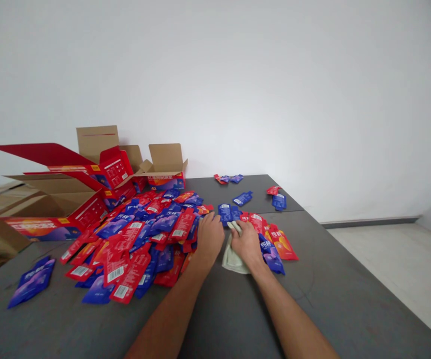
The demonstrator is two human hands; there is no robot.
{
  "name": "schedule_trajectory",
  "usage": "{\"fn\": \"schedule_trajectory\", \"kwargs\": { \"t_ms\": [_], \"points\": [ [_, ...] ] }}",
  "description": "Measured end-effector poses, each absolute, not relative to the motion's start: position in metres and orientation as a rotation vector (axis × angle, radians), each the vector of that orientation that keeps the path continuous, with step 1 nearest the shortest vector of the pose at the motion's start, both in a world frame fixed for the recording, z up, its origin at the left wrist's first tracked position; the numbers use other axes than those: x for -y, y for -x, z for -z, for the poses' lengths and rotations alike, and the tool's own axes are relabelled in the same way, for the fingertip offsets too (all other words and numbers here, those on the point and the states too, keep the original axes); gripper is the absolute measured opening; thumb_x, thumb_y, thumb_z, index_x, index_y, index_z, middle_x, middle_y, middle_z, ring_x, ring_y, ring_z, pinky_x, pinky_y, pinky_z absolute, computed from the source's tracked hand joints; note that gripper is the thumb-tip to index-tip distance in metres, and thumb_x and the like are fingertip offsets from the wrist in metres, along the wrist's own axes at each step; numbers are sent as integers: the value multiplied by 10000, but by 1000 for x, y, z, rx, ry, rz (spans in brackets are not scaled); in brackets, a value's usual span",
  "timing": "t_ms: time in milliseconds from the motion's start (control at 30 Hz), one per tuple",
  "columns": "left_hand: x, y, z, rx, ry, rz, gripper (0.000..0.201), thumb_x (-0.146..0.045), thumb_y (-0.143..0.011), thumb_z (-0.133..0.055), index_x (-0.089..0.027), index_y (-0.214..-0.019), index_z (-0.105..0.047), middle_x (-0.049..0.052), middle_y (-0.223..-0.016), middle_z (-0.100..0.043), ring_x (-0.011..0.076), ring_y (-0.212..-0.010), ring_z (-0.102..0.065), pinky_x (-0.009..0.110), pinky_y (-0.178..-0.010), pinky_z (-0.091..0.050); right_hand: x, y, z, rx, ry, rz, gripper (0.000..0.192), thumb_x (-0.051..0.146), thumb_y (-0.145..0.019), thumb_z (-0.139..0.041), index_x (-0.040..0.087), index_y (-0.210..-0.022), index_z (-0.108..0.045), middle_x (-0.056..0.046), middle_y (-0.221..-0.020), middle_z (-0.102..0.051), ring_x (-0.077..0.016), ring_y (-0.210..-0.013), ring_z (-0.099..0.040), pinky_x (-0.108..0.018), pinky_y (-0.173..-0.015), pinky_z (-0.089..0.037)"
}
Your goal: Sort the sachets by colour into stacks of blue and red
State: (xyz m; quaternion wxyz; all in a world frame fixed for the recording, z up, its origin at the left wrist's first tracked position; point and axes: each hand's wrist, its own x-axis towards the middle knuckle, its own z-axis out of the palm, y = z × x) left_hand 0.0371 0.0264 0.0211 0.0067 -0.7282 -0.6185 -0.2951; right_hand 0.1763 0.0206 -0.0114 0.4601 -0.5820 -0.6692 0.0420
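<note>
Pale cloth (233, 260), head view: on table (215, 324), R hand (246, 243) closed on it. L hand (210, 235) at approx. 10 o'clock of cloth, fingers curled at pile (125, 237) edge; grip: can't tell. Step (judged): cloth handling. Next move likely calls for a firm pinch, w/o dragging pouches. Obstacles: pile, 9 o'clock; loose pouches (283, 243), 3 o'clock, beside R hand; blue pair (224, 214), 12 o'clock. Open boxes (165, 180), 10 o'clock.
</note>
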Motion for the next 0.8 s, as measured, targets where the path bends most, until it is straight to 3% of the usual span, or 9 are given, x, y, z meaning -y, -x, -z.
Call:
{"fn": "schedule_trajectory", "kwargs": {
  "t_ms": [167,400,800],
  "points": [
    [-73,-75,-15,2052,2450,745,320,-209,-946,-408,-167,-1162,-642,159,-1225,-626,242,-1178,-571,332,-1013,-400,-28,-188,13,1563,1472,-68,234,209,-840,-554,143,-1029,-672,-145,-961,-658,-272,-937,-599,-405,-863,-496],
    [-110,-94,3,2346,2344,558,443,-385,-915,-530,-96,-1250,-553,282,-1322,-551,356,-1267,-507,447,-1010,-388,-33,-195,17,1489,1397,-55,257,222,-845,-568,166,-1078,-661,-151,-1022,-647,-279,-982,-581,-408,-890,-480],
    [-100,-85,-14,2356,2483,687,317,-143,-901,-479,-71,-1199,-559,286,-1107,-677,320,-1047,-679,390,-879,-481,-30,-190,15,1547,1403,-112,315,238,-862,-548,133,-1142,-647,-171,-1074,-633,-297,-1037,-558,-451,-950,-467]
  ]
}}
